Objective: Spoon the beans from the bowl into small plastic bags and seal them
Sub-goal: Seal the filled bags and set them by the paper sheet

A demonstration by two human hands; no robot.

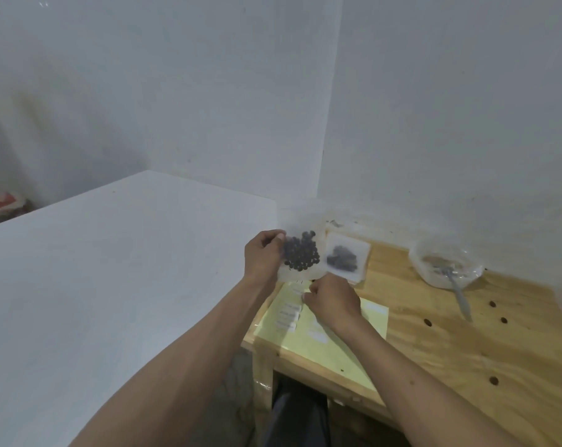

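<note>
Small clear plastic bag [300, 253] of dark round beans [301, 255] held up above the near-left corner of the light plywood table [466, 343], gripped on its left edge by the left hand [263, 257], fingers curled round the plastic. Right hand [333, 300] just below the bag, fingers curled in at the bag's lower edge, pinching something small and white there (whether the bag's own edge or a label, cannot tell). Beneath both hands, a pale yellow sheet [334, 346] lying flat on the table, with a column of small white labels [288, 312] along its left side. Behind the held bag, a second clear bag with dark contents [344, 259] resting on the table. Further right, near the wall, a clear plastic bowl [445, 264] standing upright, with a grey metal spoon [457, 290] leaning in it, handle pointing toward the near edge. To the left, a plain white surface [96, 269].
</note>
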